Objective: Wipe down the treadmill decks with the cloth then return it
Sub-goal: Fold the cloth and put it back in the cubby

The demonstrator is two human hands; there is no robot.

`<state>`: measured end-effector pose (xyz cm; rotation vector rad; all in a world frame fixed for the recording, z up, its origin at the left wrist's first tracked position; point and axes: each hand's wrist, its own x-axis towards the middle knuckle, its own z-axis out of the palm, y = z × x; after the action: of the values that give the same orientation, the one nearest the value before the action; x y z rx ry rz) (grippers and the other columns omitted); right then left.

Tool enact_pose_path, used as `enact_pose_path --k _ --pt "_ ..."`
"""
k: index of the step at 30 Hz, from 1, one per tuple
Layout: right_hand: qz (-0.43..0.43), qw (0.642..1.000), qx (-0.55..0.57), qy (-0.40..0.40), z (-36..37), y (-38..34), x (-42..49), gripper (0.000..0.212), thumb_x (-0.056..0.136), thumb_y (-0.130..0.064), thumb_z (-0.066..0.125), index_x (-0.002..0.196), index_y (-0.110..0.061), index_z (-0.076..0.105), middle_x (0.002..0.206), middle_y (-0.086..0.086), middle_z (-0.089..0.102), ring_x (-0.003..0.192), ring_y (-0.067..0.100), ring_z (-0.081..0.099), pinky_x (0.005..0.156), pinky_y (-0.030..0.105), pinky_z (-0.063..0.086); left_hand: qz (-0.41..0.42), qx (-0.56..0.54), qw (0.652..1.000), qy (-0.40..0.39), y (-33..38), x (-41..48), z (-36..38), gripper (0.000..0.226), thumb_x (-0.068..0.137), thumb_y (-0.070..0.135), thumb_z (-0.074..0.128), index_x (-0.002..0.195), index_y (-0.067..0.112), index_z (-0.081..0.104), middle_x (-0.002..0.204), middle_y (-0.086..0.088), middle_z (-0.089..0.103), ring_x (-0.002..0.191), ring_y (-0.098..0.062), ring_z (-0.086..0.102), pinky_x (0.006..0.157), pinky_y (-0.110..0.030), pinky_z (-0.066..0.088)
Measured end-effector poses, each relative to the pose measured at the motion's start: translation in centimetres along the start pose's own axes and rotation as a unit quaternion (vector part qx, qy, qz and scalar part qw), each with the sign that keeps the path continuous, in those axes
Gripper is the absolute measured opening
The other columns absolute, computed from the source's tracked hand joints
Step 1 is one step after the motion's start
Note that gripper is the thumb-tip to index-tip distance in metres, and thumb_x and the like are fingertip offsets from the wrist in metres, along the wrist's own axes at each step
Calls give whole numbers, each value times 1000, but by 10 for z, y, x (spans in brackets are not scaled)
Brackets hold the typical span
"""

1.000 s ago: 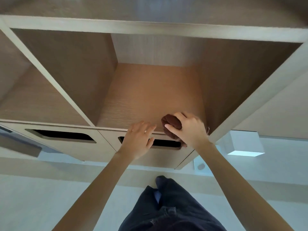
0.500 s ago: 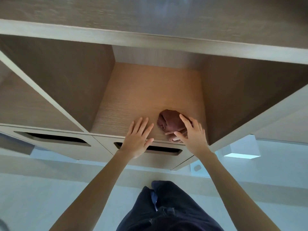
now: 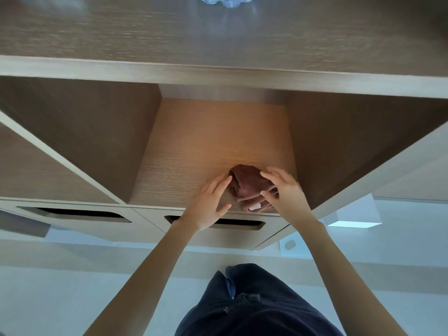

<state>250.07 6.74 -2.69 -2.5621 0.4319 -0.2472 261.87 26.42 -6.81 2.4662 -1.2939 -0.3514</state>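
Pale wood shelving fills the view, and on the floor of its middle compartment, close to the front edge, lies the brown cloth, bunched at the back and folded into layers at the front. A small white label shows on the folded edge. The left grip lies flat just left of the cloth, fingers straight and together, with the fingertips at the cloth's left side; whether they touch it cannot be told. The right grip arches over the cloth's right side with fingers spread and loosely bent, released rather than clenched, its thumb tip at the folded edge. Under both wrists runs a drawer front with a dark slot handle, and a second slotted drawer sits further left of the left grip. Beyond the grips, above the compartment, spreads the cabinet's tabletop, with a clear crinkled thing at its far edge, too cropped to identify. Right of the right grip a white box stands on the pale floor. Dark trousers show between the forearms.
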Motion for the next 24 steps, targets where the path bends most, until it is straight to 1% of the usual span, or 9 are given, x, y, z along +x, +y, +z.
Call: enact_pose_path --k 3,6,8,12,15,18,21,23,24 --pt "19 998 28 -46 -1 0 -1 37 85 -11 66 122 -16 63 132 -4 55 100 17 61 90 29 47 22 -23 999 26 11 7 0 68 94 41 49 149 25 13 157 4 13 140 -16 21 112 -37 27" --pt "7 998 30 -48 -3 -1 -6 31 82 -6 67 111 -17 69 123 -6 61 91 14 63 81 28 51 7 -70 997 17 18 14 -4 60 96 44 42 148 28 18 156 4 18 140 -15 23 112 -33 25" --pt "-6 997 27 -65 -6 0 -10 32 82 -4 65 110 -18 70 122 -7 63 96 12 63 85 30 51 -6 -104 995 -2 19 17 -8 55 96 47 37 147 30 23 154 4 24 138 -16 25 110 -31 22" --pt "1 989 68 -132 -19 8 -9 30 88 -4 60 110 -21 71 121 -6 65 103 7 62 93 23 47 -5 -50 998 27 25 20 -12 54 93 52 40 140 25 35 142 4 42 130 -20 35 107 -35 28" --pt "37 992 92 -83 -25 11 2 32 91 -1 52 111 -17 70 111 -3 70 103 11 64 94 26 48 6 -2 999 52 30 24 -10 52 91 45 50 138 24 40 139 4 46 129 -19 36 105 -35 31" --pt "62 992 100 -49 -23 9 18 31 93 -2 50 118 -12 65 118 4 67 109 16 62 98 29 45 18 -16 997 74 34 20 -5 51 90 37 56 136 19 45 140 -1 48 131 -22 38 105 -35 34" --pt "105 980 104 -136 -17 9 31 39 93 -19 59 131 -12 55 128 5 60 115 18 58 99 28 42 29 -19 996 81 32 15 -1 51 90 34 57 137 19 46 141 -2 47 132 -22 38 106 -36 34" --pt "134 964 128 -190 -10 7 34 52 89 -25 65 137 -13 48 127 5 60 115 18 57 95 23 40 34 -27 997 71 28 13 -2 49 93 33 52 139 21 43 143 -1 45 133 -20 38 107 -35 32" --pt "139 962 140 -191 -7 6 35 53 87 -24 67 136 -14 49 123 5 62 113 18 58 92 20 39 33 -44 996 63 26 13 -3 47 95 31 50 140 22 43 143 0 44 132 -20 39 107 -34 32"
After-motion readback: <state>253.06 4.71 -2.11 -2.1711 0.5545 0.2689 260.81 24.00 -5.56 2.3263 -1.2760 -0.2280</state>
